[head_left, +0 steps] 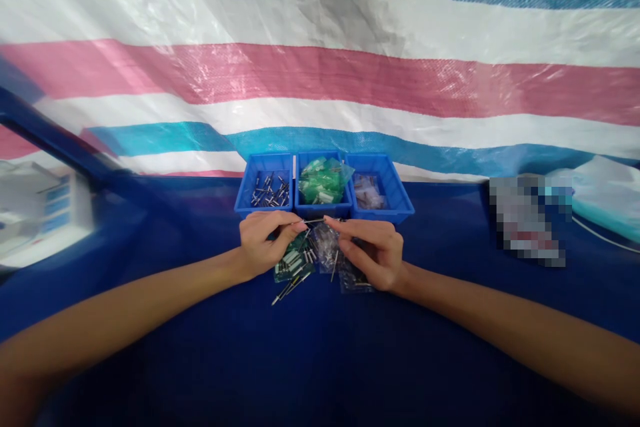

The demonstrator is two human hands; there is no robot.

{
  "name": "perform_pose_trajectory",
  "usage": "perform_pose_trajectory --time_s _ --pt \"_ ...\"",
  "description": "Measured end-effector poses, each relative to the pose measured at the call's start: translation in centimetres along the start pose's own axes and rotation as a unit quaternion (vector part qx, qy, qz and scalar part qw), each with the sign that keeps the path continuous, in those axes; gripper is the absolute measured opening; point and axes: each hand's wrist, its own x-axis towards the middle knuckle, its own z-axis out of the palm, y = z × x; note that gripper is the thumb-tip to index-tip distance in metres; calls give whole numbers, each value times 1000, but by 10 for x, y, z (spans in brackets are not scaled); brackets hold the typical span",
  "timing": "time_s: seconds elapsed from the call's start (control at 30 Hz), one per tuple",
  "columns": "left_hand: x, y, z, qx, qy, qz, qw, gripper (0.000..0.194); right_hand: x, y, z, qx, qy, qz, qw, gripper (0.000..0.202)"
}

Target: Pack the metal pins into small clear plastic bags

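Between my two hands stretches a thin metal pin, which looks like a blind rivet. My left hand pinches its left end between thumb and forefinger. The fingers of my right hand are closed at the other end. Below them on the table lie a green bag with pale pieces, a clear plastic bag and several loose metal pins. Another clear bag is partly hidden under my right hand.
Three blue bins stand behind my hands: the left bin holds metal pins, the middle bin green bags, the right bin clear bags. A white device is far left; a blurred-out item lies right. Behind hangs striped sheeting.
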Motion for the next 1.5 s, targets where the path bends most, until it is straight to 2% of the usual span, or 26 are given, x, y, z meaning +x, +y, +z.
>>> perform_pose_trajectory --time_s 1.5 --pt "0 -1 1 -16 3 -9 1000 15 -1 1 2 27 -3 7 1000 39"
